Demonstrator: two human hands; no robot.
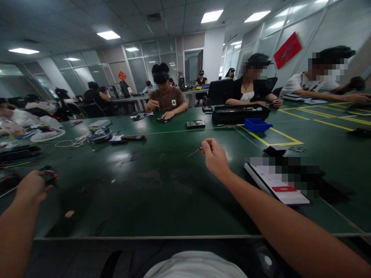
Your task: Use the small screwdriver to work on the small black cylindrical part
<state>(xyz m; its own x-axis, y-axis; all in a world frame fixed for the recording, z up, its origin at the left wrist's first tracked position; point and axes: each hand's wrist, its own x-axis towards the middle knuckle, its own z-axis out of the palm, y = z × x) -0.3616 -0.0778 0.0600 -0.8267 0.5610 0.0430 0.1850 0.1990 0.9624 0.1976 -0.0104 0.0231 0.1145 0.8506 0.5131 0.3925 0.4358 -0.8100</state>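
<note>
Here, beyond the left stretch of the front edge of the glossy green tabletop (130,204), the left hand (32,186) has its fingers curled around a small dark object (50,175), its details unclear. Farther right, the right hand (215,157) pinches a slender, metal-shafted, red-handled screwdriver (199,148) between thumb and fingers. A blue plastic tray (256,125) lies toward the far edge.

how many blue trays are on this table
1: the tray sits beyond your right hand, farther right, by the black case. Others may be hidden.
</note>
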